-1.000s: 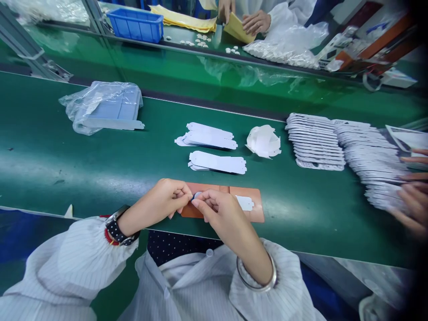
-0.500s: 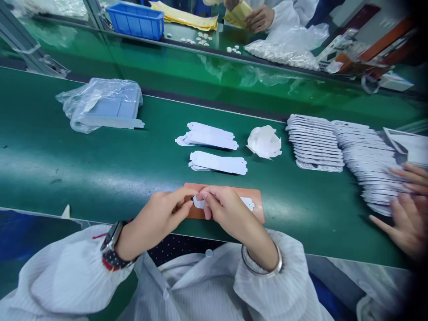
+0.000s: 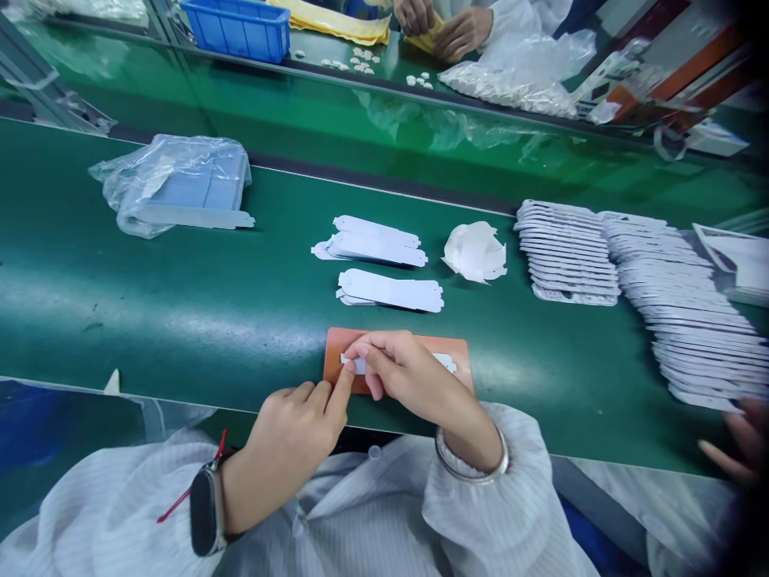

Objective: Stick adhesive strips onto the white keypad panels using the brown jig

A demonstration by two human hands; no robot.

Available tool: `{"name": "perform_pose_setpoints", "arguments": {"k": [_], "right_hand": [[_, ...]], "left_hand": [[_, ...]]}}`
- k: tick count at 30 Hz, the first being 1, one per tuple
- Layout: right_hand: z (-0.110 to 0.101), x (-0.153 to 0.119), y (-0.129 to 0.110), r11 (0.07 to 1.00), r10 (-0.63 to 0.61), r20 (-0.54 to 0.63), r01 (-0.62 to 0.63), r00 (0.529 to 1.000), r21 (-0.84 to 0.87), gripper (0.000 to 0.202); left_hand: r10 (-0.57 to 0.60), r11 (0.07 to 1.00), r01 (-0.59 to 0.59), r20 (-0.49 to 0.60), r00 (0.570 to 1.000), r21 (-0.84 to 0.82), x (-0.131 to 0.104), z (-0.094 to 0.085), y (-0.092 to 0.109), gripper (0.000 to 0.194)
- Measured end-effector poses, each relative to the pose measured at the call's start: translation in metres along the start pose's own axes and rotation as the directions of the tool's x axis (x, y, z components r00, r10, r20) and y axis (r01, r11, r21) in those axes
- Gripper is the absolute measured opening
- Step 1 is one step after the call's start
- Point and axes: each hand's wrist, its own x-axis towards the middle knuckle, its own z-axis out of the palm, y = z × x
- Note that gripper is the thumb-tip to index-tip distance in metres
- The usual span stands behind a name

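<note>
An orange-brown board (image 3: 335, 353) lies near the table's front edge with a white strip (image 3: 445, 361) on it. My left hand (image 3: 306, 421) has its index finger stretched out, its tip on the strip's left end; the other fingers are curled and nothing shows in them. My right hand (image 3: 408, 375) lies over the strip's middle and hides it, its fingers bent and pressing near the left end. Beyond the board are two small stacks of white strips, a nearer one (image 3: 390, 290) and a farther one (image 3: 376, 242).
White crumpled pieces (image 3: 474, 252) lie right of the strips. Stacked white parts (image 3: 568, 252) and a longer fanned row (image 3: 690, 304) fill the right. Another person's hand (image 3: 742, 445) is at the right edge. A plastic-wrapped stack (image 3: 201, 180) sits back left.
My left hand has gone from a pinch at the strip's left end to pressing with one finger. The neighbour's hand at the right has drawn back from the fanned row.
</note>
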Motion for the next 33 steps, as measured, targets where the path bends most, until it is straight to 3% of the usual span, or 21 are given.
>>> {"name": "perform_pose_setpoints", "arguments": {"k": [5,11,19,25,29,33], "right_hand": [[0.0,-0.001,0.004,0.997,0.031,-0.044,-0.028,0.999,0.065,0.023],[0.001,-0.001,0.003,0.994,0.03,-0.041,-0.026,0.999,0.106,0.024],[0.001,-0.001,0.004,0.995,0.028,-0.053,-0.023,0.998,0.096,0.025],[0.004,0.0,0.004,0.997,0.053,-0.082,-0.048,0.995,0.066,0.011],[0.009,-0.001,0.001,0.994,0.085,-0.115,-0.093,0.99,-0.065,0.009],[0.012,-0.001,-0.003,0.973,0.048,-0.094,-0.067,0.994,-0.219,0.017]], "left_hand": [[-0.049,0.999,0.049,0.01,0.999,-0.008,-0.001,0.003,0.007,0.036],[-0.059,0.996,0.052,0.103,0.993,0.068,-0.006,0.002,0.009,0.039],[-0.129,0.99,0.099,0.366,0.922,0.1,0.004,-0.009,0.005,0.049],[-0.146,0.989,0.128,0.397,0.906,0.072,-0.003,-0.012,0.008,0.055],[-0.051,0.981,0.123,0.42,0.906,-0.147,-0.015,-0.021,0.008,0.055],[0.059,0.875,0.152,0.413,0.909,-0.46,-0.027,-0.028,0.008,0.044]]}}
